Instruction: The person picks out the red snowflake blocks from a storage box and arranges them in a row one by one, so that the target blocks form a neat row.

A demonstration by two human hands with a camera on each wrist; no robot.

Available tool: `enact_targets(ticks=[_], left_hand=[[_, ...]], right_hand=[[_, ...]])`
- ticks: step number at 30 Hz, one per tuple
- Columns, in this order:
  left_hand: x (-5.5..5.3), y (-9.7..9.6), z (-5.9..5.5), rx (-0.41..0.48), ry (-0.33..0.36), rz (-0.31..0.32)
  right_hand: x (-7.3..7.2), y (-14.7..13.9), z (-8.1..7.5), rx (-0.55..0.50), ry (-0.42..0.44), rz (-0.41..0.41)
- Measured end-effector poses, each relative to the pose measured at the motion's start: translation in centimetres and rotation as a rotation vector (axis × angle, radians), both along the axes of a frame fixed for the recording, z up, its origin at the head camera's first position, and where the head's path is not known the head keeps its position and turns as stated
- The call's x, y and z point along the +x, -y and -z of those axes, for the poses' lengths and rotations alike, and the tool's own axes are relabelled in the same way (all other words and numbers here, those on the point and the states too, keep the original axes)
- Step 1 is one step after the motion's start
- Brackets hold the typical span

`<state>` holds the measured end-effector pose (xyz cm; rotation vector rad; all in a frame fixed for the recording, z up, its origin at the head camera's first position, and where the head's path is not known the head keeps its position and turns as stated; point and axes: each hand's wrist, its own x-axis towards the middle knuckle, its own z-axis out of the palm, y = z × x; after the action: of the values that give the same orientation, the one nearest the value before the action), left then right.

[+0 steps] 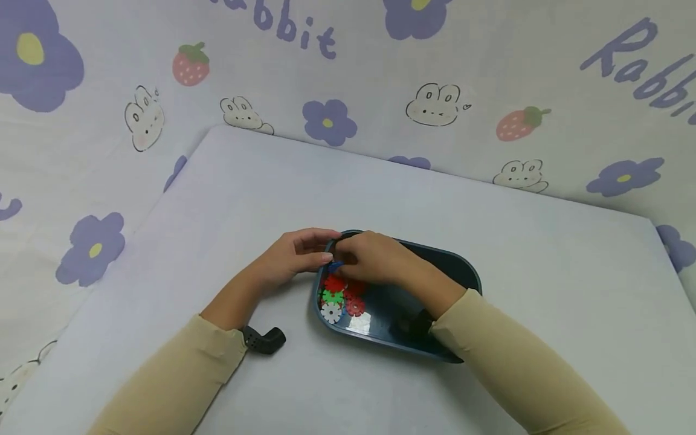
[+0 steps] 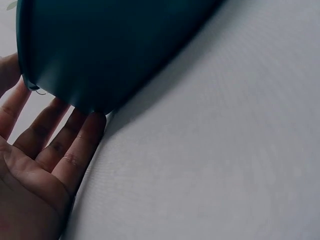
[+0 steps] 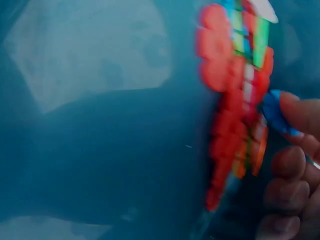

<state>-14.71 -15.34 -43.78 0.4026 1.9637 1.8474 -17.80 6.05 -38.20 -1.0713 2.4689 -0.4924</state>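
In the head view my right hand (image 1: pixel 375 257) reaches into the left end of a dark blue-green tray (image 1: pixel 399 344). Its thumb and finger pinch a blue notched plastic disc (image 3: pixel 274 111), held beside a pile of similar discs. Red discs (image 3: pixel 220 145) stand lined up along the pile; a green disc (image 1: pixel 333 296) and a white disc (image 1: pixel 331 312) lie toward the tray's near-left corner. My left hand (image 1: pixel 288 257) rests against the tray's left end, thumb tip at the rim. The left wrist view shows its fingers (image 2: pixel 75 150) extended, tips touching the tray's outer wall.
The tray stands on a white table (image 1: pixel 261 187). A black angled object (image 1: pixel 264 340) sticks out by the left sleeve cuff (image 1: pixel 217 344). Behind the table hangs a cloth (image 1: pixel 375 109) printed with flowers, rabbits and strawberries.
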Motion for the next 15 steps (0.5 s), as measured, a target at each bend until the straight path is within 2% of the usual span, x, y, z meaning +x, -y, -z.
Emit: enact_targets(ticks=[4, 7, 15], left_hand=[[0.24, -0.07, -0.11, 0.011, 0.013, -0.003], [0.31, -0.15, -0.25, 0.012, 0.014, -0.005], [0.27, -0.24, -0.56, -0.002, 0.036, -0.016]], right_hand=[[-0.33, -0.62, -0.40, -0.092, 0.101, -0.005], [-0.44, -0.90, -0.58, -0.123, 0.132, -0.005], [-0.26, -0.74, -0.07, -0.063, 0.125, -0.030]])
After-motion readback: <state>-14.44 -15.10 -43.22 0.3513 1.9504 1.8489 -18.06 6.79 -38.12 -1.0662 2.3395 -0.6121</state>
